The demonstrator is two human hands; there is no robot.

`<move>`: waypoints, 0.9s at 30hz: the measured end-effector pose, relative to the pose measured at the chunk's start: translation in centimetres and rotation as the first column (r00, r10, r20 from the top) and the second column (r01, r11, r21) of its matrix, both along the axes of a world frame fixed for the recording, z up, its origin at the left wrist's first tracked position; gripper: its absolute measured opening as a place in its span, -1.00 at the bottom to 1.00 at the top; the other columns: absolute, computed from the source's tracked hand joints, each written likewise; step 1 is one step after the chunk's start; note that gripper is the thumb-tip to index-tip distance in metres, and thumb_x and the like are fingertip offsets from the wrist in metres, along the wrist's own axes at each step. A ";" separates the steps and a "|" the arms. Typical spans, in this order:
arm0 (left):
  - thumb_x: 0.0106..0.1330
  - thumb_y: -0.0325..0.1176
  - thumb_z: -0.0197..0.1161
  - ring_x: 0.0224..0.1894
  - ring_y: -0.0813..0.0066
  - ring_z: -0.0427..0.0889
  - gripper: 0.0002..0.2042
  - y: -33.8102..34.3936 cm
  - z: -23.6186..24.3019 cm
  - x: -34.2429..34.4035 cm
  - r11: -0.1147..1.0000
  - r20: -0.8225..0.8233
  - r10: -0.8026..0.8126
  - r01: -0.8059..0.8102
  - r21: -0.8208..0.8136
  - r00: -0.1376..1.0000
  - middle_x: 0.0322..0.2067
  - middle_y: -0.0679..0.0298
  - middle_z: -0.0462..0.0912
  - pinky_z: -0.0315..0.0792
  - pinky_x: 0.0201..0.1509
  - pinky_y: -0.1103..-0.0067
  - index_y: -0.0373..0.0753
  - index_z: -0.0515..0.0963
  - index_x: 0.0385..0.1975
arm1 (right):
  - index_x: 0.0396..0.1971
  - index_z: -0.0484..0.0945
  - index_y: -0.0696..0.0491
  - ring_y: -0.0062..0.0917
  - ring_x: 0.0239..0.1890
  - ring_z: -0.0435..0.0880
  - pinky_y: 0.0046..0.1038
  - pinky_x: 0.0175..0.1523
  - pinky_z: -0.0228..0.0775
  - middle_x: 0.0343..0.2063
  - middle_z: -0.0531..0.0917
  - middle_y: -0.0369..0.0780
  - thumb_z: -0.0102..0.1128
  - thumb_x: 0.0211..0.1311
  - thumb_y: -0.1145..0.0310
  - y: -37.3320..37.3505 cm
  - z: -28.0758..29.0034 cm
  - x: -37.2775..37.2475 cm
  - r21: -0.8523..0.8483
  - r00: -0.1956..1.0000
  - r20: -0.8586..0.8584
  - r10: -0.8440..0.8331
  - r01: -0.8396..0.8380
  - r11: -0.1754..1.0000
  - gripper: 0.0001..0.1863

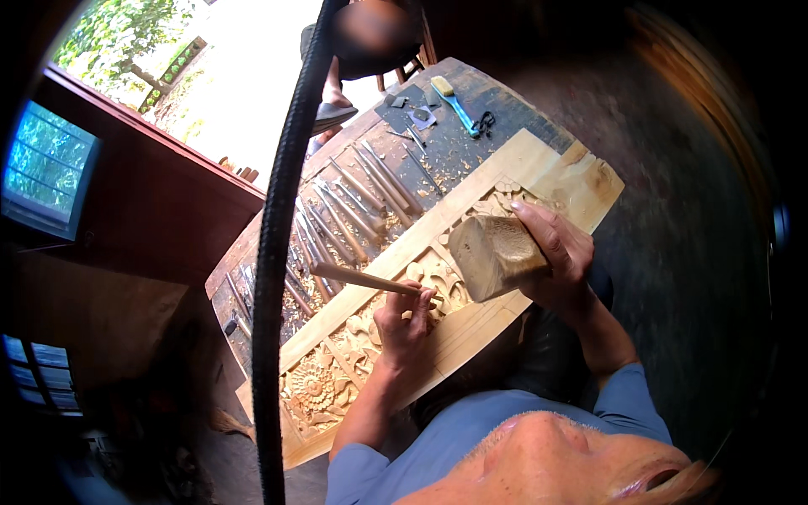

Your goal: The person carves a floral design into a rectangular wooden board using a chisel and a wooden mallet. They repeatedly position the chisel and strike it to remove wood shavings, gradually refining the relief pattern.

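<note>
My left hand (pixel 404 324) is closed round a carving chisel (pixel 358 276). Its wooden handle slants up to the left, and the blade end, mostly hidden by my fingers, is low over the carved board (pixel 459 332). My right hand (pixel 560 252) grips a blocky wooden mallet (pixel 492 257), whose worn head is above the board and apart from the chisel. The mallet's handle is hidden. Flowers and leaves stand out in relief along the pale board, with a round carved flower (pixel 311 385) near its left end.
Several carving tools (pixel 349 215) lie in a row among shavings on the worn workbench (pixel 539 114). A blue-handled brush (pixel 454 105) is at the far end, near small dark sheets (pixel 397 101). Beyond the bench another person (pixel 331 109) sits. A black cable (pixel 282 219) crosses the view.
</note>
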State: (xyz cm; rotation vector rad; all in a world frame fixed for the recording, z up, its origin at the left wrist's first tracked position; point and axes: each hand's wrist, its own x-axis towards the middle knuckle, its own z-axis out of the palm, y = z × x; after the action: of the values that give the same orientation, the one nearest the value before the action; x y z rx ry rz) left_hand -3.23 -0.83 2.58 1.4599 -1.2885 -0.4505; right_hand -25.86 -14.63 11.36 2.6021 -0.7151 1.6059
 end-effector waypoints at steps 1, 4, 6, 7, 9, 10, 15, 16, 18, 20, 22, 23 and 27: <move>0.39 -0.59 0.37 -0.39 0.52 0.78 -0.83 0.1 0.2 0.1 1.000 0.019 0.002 -0.002 0.003 1.000 -0.40 0.17 0.78 0.61 -0.34 0.61 -0.37 0.55 -0.10 | 0.15 0.54 0.17 -0.12 -0.16 0.82 -0.27 -0.10 0.69 -0.12 0.75 0.02 0.57 0.02 0.36 0.0 0.6 0.1 -0.009 1.000 -0.017 -0.001 0.001 1.000 -0.35; 0.39 -0.58 0.38 -0.41 0.54 0.76 -0.83 0.5 -0.3 0.3 1.000 0.026 0.004 -0.004 -0.017 1.000 -0.42 0.18 0.76 0.60 -0.36 0.61 -0.37 0.56 -0.11 | 0.06 0.59 0.20 -0.23 -0.24 0.82 -0.31 -0.16 0.69 -0.18 0.76 -0.03 0.48 0.03 0.42 0.2 0.6 0.8 -0.068 1.000 0.006 -0.006 0.006 0.998 -0.47; 0.38 -0.57 0.40 -0.42 0.57 0.75 -0.83 0.7 -0.9 -0.1 1.000 -0.049 0.005 -0.004 0.015 0.999 -0.44 0.21 0.75 0.59 -0.37 0.61 -0.36 0.57 -0.11 | 0.09 0.54 0.24 -0.18 -0.26 0.81 -0.30 -0.18 0.69 -0.21 0.76 0.01 0.54 0.09 0.29 0.6 -0.8 -0.5 -0.091 0.999 -0.051 0.012 -0.016 0.996 -0.41; 0.38 -0.56 0.40 -0.42 0.58 0.74 -0.82 0.4 -1.0 -0.2 1.000 -0.076 0.006 -0.005 0.017 0.997 -0.44 0.22 0.74 0.59 -0.38 0.62 -0.36 0.57 -0.11 | 0.06 0.55 0.27 -0.20 -0.30 0.81 -0.30 -0.22 0.69 -0.24 0.76 0.01 0.48 0.15 0.31 0.6 -1.6 -0.8 -0.118 0.998 -0.015 0.056 -0.057 0.991 -0.47; 0.38 -0.54 0.42 -0.42 0.61 0.73 -0.81 0.0 -1.3 -0.3 1.000 -0.076 0.017 -0.016 0.012 0.997 -0.46 0.24 0.72 0.57 -0.39 0.62 -0.36 0.57 -0.10 | 0.01 0.57 0.27 -0.20 -0.32 0.81 -0.30 -0.24 0.70 -0.25 0.76 0.01 0.46 0.16 0.33 0.9 -2.5 -1.0 -0.084 0.996 -0.029 0.088 -0.090 0.992 -0.52; 0.38 -0.53 0.42 -0.42 0.62 0.72 -0.80 -0.1 -1.4 -0.1 1.000 -0.065 0.026 -0.026 -0.001 0.998 -0.47 0.25 0.72 0.56 -0.39 0.63 -0.35 0.57 -0.09 | 0.00 0.58 0.27 -0.20 -0.33 0.81 -0.30 -0.24 0.70 -0.26 0.76 0.00 0.48 0.13 0.32 0.7 -3.0 -0.9 -0.104 0.995 -0.025 0.095 -0.097 0.990 -0.51; 0.37 -0.52 0.43 -0.45 0.58 0.74 -0.79 0.2 -0.8 0.5 0.999 0.014 0.021 -0.020 -0.029 1.000 -0.46 0.21 0.76 0.58 -0.38 0.59 -0.33 0.57 -0.08 | -0.01 0.60 0.23 -0.22 -0.36 0.79 -0.33 -0.27 0.67 -0.29 0.75 -0.03 0.54 -0.05 0.35 1.3 -3.0 0.6 -0.057 0.981 -0.018 0.193 -0.193 0.979 -0.45; 0.37 -0.51 0.43 -0.44 0.57 0.75 -0.79 0.2 -1.2 0.6 0.999 0.018 0.024 -0.024 -0.033 1.000 -0.45 0.21 0.76 0.59 -0.38 0.59 -0.33 0.57 -0.08 | -0.01 0.60 0.22 -0.23 -0.36 0.79 -0.33 -0.29 0.66 -0.29 0.75 -0.04 0.54 -0.07 0.37 1.4 -3.0 0.6 -0.050 0.980 -0.024 0.200 -0.201 0.978 -0.44; 0.37 -0.51 0.44 -0.43 0.56 0.76 -0.79 0.3 -2.0 0.9 0.999 0.029 0.031 -0.030 -0.040 0.999 -0.44 0.20 0.77 0.59 -0.37 0.58 -0.33 0.58 -0.08 | 0.02 0.59 0.19 -0.24 -0.37 0.78 -0.33 -0.29 0.64 -0.28 0.75 -0.05 0.54 -0.11 0.39 1.5 -3.1 0.7 -0.038 0.979 -0.029 0.200 -0.201 0.979 -0.40; 0.37 -0.51 0.44 -0.40 0.55 0.77 -0.78 0.4 -2.1 0.8 0.999 0.004 0.031 -0.031 -0.025 1.000 -0.42 0.20 0.78 0.62 -0.34 0.57 -0.33 0.58 -0.06 | 0.03 0.59 0.19 -0.24 -0.36 0.78 -0.32 -0.28 0.65 -0.27 0.75 -0.06 0.55 -0.13 0.39 1.6 -3.1 0.6 -0.024 0.978 -0.047 0.201 -0.203 0.979 -0.38; 0.37 -0.51 0.44 -0.38 0.54 0.78 -0.77 0.4 -2.3 0.7 0.999 -0.023 0.024 -0.024 -0.034 0.999 -0.42 0.20 0.78 0.64 -0.33 0.57 -0.33 0.58 -0.05 | 0.05 0.58 0.19 -0.23 -0.34 0.79 -0.30 -0.26 0.66 -0.27 0.75 -0.05 0.55 -0.15 0.40 1.6 -3.4 0.6 -0.023 0.981 -0.035 0.192 -0.193 0.981 -0.36; 0.37 -0.51 0.44 -0.38 0.54 0.78 -0.77 0.4 -2.5 0.6 0.999 -0.038 0.020 -0.022 -0.032 0.999 -0.42 0.20 0.78 0.64 -0.32 0.57 -0.33 0.59 -0.05 | 0.05 0.58 0.19 -0.22 -0.33 0.79 -0.29 -0.25 0.66 -0.26 0.75 -0.05 0.55 -0.17 0.40 1.6 -3.4 0.6 -0.022 0.982 -0.030 0.187 -0.187 0.982 -0.35; 0.37 -0.51 0.44 -0.37 0.55 0.78 -0.77 0.4 -2.5 0.3 1.000 -0.084 0.014 -0.015 -0.006 0.996 -0.41 0.20 0.78 0.65 -0.31 0.57 -0.32 0.59 -0.04 | 0.05 0.57 0.20 -0.20 -0.31 0.80 -0.28 -0.24 0.67 -0.26 0.75 -0.04 0.55 -0.21 0.41 1.6 -3.4 0.4 -0.002 0.984 -0.024 0.178 -0.179 0.984 -0.32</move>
State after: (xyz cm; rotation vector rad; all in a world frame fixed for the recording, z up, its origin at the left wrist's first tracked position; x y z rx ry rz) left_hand -2.95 -0.43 0.03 1.4293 -1.2110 -0.4925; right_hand -25.46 -13.04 7.91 2.7473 -0.4884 1.6131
